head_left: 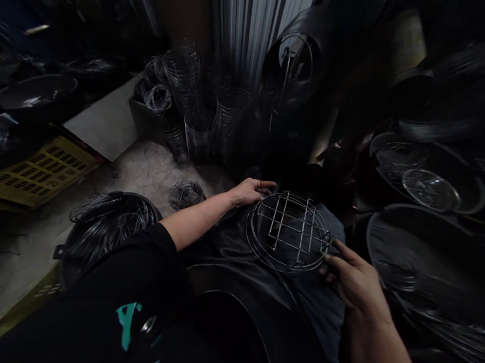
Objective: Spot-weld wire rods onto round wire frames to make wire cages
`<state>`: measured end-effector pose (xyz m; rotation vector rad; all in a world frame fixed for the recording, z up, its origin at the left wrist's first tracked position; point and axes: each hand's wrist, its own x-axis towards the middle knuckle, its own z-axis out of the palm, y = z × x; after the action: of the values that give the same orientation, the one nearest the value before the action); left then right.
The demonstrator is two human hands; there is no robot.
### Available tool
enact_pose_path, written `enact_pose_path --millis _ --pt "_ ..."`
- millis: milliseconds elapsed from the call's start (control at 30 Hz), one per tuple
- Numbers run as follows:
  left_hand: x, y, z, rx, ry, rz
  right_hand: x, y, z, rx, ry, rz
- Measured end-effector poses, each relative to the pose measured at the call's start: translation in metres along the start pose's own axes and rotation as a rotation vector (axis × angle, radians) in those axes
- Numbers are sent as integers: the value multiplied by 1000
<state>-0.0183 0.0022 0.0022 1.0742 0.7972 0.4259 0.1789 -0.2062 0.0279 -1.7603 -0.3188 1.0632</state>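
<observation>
A round wire grate [289, 233] of shiny rings and crossing bars lies over my lap, above dark cloth. My right hand [354, 278] pinches its right edge between thumb and fingers. Just beyond the upper left edge of the grate is my left hand [248, 191], index finger stretched out to the right and thumb apart from it. Nothing shows in that hand; whether its thumb touches the rim I cannot tell. Under the grate are a black apron [236, 280] and grey-blue trouser cloth [328, 318].
Left of me stands a black tub [152, 211] full of loose wires. A small wire coil [187, 194] lies on the floor. Stacked wire rings [198, 132] rise farther back. Dark basins [430, 264] hold wire parts at the right. A yellow crate [41, 172] is far left.
</observation>
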Motion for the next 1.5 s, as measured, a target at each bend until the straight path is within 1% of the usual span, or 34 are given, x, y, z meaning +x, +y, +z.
enact_pose_path --millis 133,267,367,433,500,633,733,800,833,933,967,1000,1033,1100,1167,1267,1367,1500 --pt "-3 -1 -1 -33 -35 8 4 7 -6 -40 -52 -28" --pt "-5 -3 -2 -66 -53 19 5 10 -8 -6 -24 -59" --pt "-7 -4 -3 -50 -56 25 4 8 -8 11 -3 -64" --pt "-7 -4 -3 -35 -55 33 5 9 -9 -13 -3 -72" --pt "-7 -5 -5 -20 -63 42 7 12 -11 -92 -24 -81" --pt "-6 -11 -9 70 -115 54 12 20 -15 -237 -71 -86" --pt "-6 -12 -16 230 -156 100 7 20 -13 -262 -95 -83" --pt "-9 -8 -21 373 -204 133 -1 15 -11 -259 -113 -59" --pt "-10 -5 -24 437 -252 140 -4 12 -10 -249 -132 -40" --pt "-19 3 -30 558 -452 159 -12 7 -10 -214 -185 4" --pt "-22 4 -31 597 -492 177 -13 8 -10 -209 -191 9" --pt "-26 5 -30 651 -498 201 -13 10 -10 -210 -191 9" --pt "-29 4 -29 721 -474 222 -13 12 -10 -215 -187 7" --pt "-35 1 -25 876 -383 238 -11 17 -9 -241 -178 7" --pt "-38 -1 -22 1001 -309 227 -10 20 -7 -278 -147 12" --pt "-40 -3 -17 1114 -240 192 -9 22 -4 -325 -112 23" --pt "-40 -2 -15 1173 -218 178 -8 20 0 -366 -110 21" --pt "-39 -5 -14 1152 -207 213 -7 18 2 -386 -121 16"
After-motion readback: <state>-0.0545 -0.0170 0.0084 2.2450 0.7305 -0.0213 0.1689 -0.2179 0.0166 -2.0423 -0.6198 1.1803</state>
